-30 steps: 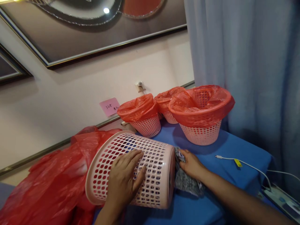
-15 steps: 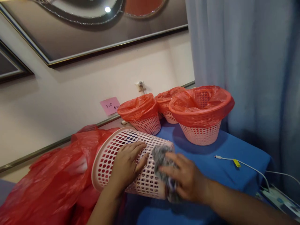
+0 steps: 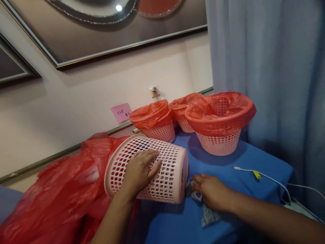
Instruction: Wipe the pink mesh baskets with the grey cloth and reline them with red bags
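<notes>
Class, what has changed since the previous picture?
The right hand has carried the grey cloth rightward, off the side of the pink basket to its base end, without letting go. The left hand still rests on the basket; the red-lined baskets stayed put.

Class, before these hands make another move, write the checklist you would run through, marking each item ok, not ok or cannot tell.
1. Left hand on the tipped pink basket: ok, spread over its side.
2. Right hand gripping the grey cloth: ok, bunched under the fingers near the basket's base.
3. Red plastic sheeting clear of the tipped basket's rim: not ok, it bunches right by it.
4. White cable's plug end clear of the right hand: ok, a stretch of blue tablecloth lies between.
5. Inside of the tipped basket clean: cannot tell, its mouth faces away.
</notes>
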A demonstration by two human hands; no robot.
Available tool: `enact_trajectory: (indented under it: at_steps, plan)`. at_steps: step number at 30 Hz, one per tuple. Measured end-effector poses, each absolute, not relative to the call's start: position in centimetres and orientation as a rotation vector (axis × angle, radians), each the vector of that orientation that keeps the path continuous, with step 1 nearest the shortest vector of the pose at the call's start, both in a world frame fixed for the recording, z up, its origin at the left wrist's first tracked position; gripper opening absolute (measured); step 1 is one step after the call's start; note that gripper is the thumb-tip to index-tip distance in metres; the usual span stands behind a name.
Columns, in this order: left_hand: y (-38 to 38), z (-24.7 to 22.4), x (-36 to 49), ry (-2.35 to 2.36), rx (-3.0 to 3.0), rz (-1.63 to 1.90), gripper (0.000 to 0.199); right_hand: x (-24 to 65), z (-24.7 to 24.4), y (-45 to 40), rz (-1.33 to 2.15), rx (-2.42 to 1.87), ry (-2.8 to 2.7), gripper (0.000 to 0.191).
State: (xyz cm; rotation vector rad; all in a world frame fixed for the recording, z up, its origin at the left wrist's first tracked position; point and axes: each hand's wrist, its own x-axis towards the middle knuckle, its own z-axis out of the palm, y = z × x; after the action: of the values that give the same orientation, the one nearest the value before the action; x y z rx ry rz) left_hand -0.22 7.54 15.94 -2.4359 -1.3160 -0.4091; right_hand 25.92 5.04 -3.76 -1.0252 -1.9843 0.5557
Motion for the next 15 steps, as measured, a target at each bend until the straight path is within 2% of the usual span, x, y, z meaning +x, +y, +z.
enact_trajectory:
  at_steps: [5, 10, 12, 15]
  plan:
    - [7.3, 16.0, -0.2, -1.330, -2.414, -0.414, 0.038, 26.9, -1.8, 10.2, 0.478, -1.253, -1.694, 0.055]
    - [7.6, 16.0, -0.1, -1.343, -2.407, -0.410, 0.041, 22.6, -2.6, 7.7, 0.496, -1.212, -1.497, 0.065]
    - [7.8, 15.9, -0.2, -1.354, -2.397, -0.397, 0.042, 20.9, -3.4, 5.7, 0.615, -1.254, -1.578, 0.072]
    - [7.9, 15.9, -0.4, -1.364, -2.395, -0.391, 0.043, 20.6, -3.8, 4.8, 0.841, -1.413, -1.730, 0.068]
